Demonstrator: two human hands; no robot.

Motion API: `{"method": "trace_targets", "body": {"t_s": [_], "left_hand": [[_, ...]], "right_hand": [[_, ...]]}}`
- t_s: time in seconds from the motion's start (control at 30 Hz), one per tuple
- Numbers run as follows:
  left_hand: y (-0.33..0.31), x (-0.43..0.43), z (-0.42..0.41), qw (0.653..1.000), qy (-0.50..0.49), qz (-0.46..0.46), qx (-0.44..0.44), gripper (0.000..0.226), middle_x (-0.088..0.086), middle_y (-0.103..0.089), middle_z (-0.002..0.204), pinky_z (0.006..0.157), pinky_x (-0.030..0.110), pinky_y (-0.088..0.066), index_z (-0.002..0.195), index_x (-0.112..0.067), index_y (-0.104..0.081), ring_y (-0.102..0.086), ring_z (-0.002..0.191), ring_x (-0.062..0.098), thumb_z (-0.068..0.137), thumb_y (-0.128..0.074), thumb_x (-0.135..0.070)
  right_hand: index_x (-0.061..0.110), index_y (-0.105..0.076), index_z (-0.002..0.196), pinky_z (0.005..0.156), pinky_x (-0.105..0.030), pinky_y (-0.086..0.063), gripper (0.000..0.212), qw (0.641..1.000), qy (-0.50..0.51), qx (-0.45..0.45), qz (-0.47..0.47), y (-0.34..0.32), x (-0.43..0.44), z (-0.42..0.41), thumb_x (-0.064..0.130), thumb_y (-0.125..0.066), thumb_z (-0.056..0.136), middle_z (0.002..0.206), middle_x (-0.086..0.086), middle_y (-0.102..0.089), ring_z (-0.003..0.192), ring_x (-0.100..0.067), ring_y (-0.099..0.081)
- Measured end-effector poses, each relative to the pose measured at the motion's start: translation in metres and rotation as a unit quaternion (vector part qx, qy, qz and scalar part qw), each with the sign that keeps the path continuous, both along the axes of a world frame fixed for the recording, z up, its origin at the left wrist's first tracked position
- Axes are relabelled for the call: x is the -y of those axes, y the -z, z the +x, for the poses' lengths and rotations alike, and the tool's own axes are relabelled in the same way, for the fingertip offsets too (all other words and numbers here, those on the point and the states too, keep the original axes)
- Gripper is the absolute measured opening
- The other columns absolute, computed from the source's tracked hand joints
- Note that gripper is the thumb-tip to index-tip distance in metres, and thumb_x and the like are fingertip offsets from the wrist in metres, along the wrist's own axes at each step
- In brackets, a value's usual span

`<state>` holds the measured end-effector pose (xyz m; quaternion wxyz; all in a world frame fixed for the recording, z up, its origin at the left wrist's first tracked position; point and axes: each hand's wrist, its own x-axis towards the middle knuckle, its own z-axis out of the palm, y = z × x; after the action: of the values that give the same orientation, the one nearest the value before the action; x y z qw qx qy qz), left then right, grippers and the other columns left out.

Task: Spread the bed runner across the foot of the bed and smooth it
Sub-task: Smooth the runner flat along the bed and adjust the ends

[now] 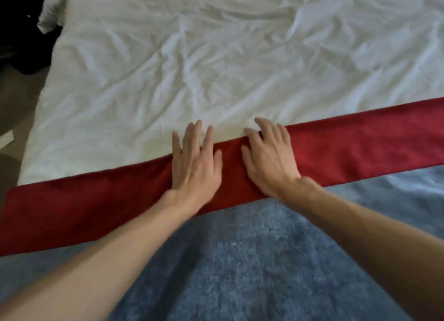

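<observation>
Two bare hands press flat on one red bed runner point(360, 147), which lies as a long band across the near end of a bed, running from the left edge of the view to the right edge and rising toward the far right.

The left hand point(195, 163) lies palm down with its fingers straight and slightly spread. Its palm rests on the red cloth, and its fingertips reach past the runner's far edge onto the white sheet point(192, 56). The right hand point(269, 161) lies just beside it, also palm down and apart from the left, with red cloth showing between the two. Its fingers are spread and a little bent, and the tips touch the line where the runner meets the sheet. Neither hand grips or pinches the fabric. Both bare forearms stretch in from the near corners of the view.

The one white sheet covers the bed beyond the runner and is heavily creased. On the near side, one stretch of blue-grey textured fabric point(252, 260) borders the runner's near edge and passes under both arms. At the far left, beside the bed, lie a strip of brown floor point(21, 99) and a dark shape point(14, 32) too dim to identify.
</observation>
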<state>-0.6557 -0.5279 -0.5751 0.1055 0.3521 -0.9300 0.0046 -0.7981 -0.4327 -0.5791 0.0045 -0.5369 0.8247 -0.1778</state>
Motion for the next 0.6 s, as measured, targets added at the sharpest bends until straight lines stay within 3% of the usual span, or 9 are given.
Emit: {"method": "trace_targets", "body": {"t_s": [0.07, 0.17, 0.6], "left_hand": [[0.004, -0.020, 0.016, 0.997, 0.020, 0.039, 0.063, 0.062, 0.016, -0.017, 0.156, 0.114, 0.057, -0.006, 0.147, -0.013, -0.028, -0.014, 0.144, 0.034, 0.093, -0.027, -0.043], [0.011, -0.023, 0.025, 0.990, -0.013, 0.066, 0.126, 0.068, 0.011, 0.001, 0.159, 0.112, 0.060, 0.005, 0.150, -0.021, -0.014, 0.005, 0.145, 0.031, 0.090, -0.015, -0.053], [0.019, -0.015, 0.020, 0.987, -0.023, 0.091, 0.131, 0.074, 0.008, 0.008, 0.159, 0.112, 0.058, 0.010, 0.151, -0.026, -0.002, 0.012, 0.145, 0.027, 0.083, -0.004, -0.058]], "right_hand": [[0.010, -0.040, 0.141, 0.115, -0.048, -0.016, 0.059, 0.997, -0.048, 0.027, 0.047, 0.001, -0.018, 0.019, 0.041, -0.030, 0.092, 0.153, -0.019, -0.026, 0.142, -0.033, -0.022], [0.020, -0.013, 0.151, 0.118, -0.046, 0.000, 0.065, 0.989, -0.064, 0.036, 0.128, 0.009, -0.023, 0.027, 0.053, -0.017, 0.095, 0.159, -0.010, 0.005, 0.147, -0.025, 0.006], [0.025, 0.000, 0.152, 0.118, -0.046, 0.004, 0.069, 0.979, -0.060, -0.004, 0.197, 0.012, -0.009, 0.023, 0.059, -0.014, 0.094, 0.159, -0.006, 0.012, 0.146, -0.023, 0.011]]}}
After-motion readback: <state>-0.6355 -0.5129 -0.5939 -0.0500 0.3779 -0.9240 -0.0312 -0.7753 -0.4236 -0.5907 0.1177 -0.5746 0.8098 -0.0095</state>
